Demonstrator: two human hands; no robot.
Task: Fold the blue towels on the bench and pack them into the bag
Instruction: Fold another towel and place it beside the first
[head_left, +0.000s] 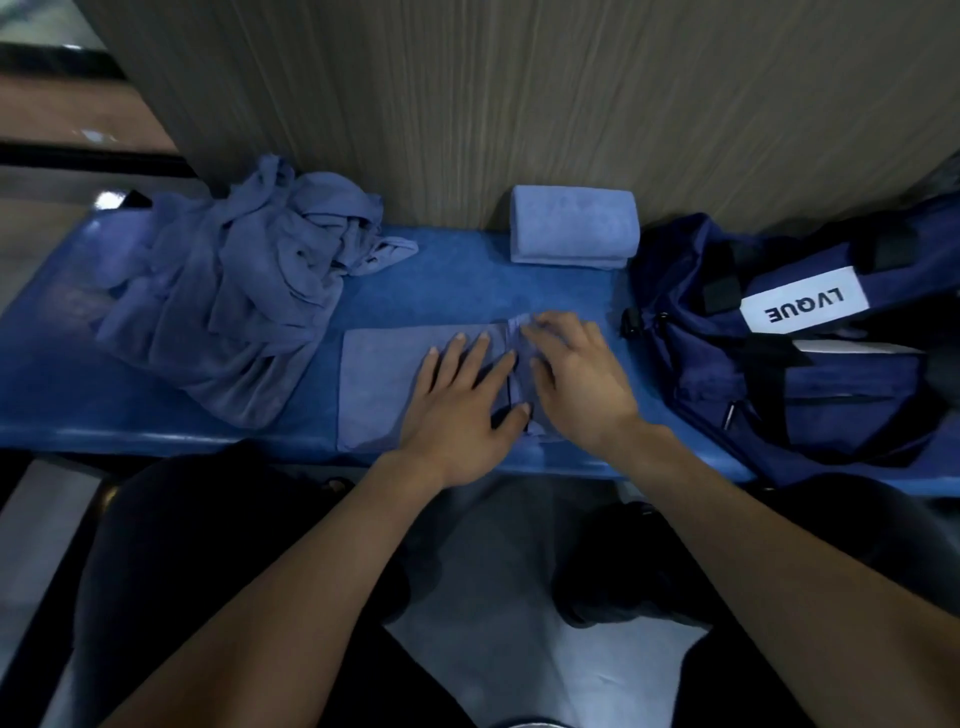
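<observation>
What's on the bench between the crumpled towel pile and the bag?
In the head view: the flat towel under both hands near the front edge, and a folded towel against the wall.

Bag (810, 332) cut off at right edge; right hand (576, 374) fingertips blurred over towel (384, 384) end.

Both bare forearms reach forward side by side. The left hand (460, 410) lies flat, palm down, fingers straight and spread. The right hand (574, 376) sits just beside it, fingers bent downward, blurred.
</observation>
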